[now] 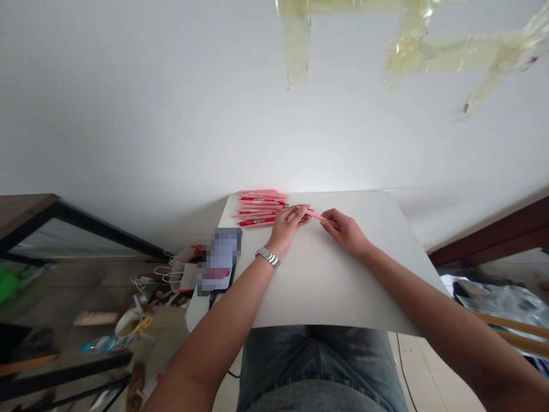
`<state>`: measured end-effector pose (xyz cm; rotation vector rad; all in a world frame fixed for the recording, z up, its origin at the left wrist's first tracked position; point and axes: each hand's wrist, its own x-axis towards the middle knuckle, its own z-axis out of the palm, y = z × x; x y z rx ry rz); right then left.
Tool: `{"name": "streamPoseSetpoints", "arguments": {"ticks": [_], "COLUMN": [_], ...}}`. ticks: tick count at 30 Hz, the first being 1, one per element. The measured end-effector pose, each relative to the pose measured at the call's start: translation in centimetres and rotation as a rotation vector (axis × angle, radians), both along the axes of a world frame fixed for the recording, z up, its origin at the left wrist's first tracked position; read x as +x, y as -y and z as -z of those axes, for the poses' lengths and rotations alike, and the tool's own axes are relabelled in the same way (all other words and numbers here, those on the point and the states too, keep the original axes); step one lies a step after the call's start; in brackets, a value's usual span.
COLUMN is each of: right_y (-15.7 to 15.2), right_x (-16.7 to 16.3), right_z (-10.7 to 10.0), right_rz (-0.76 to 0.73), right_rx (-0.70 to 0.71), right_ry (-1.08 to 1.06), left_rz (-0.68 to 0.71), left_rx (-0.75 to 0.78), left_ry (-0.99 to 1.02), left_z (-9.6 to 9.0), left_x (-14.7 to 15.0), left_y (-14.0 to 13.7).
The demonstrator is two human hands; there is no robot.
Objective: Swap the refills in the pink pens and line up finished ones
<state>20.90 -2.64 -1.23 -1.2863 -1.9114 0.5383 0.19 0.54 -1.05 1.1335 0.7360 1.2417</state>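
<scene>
A slim pink pen [316, 215] spans the gap between my two hands above the white table. My left hand [290, 222], with a metal watch on its wrist, pinches the pen's left end. The fingers of my right hand [343, 230] are closed around the other end and hide its tip. Just left of my left hand lies a pile of pink and red pens [257, 209], stacked side by side near the table's back edge. Part of the pile is covered by my left hand.
A phone [219, 260] with a cable lies at the left edge of the white table [326, 297]. The wall [171, 114] rises behind. On the floor to the left are a cup [128, 323], a plastic bottle [105, 344] and white cables. Plastic bags [501, 303] are at the right.
</scene>
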Motion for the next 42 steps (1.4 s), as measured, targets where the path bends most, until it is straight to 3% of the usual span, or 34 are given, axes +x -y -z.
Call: {"name": "streamPoseSetpoints", "arguments": {"ticks": [9,20,29,42], "right_y": [0.1,-0.1,-0.1,-0.1], "right_x": [-0.1,-0.1,-0.2,-0.2], "right_z": [-0.6,0.4,-0.4,0.3], "right_rz": [-0.06,0.006,-0.035,0.034], "right_rx": [-0.003,-0.023,0.061,-0.011], "right_ry": [-0.008,-0.018,0.0,-0.018], "left_rz": [0.011,0.005,-0.002,0.051], "left_rx": [-0.012,0.002,0.003,0.016], "left_ry": [0.011,-0.008,-0.005,-0.013], "left_z": [-0.2,0.0,0.0,0.0], "left_x": [0.0,0.0,0.0,-0.1], "left_y": [0.0,0.0,0.0,0.0]}}
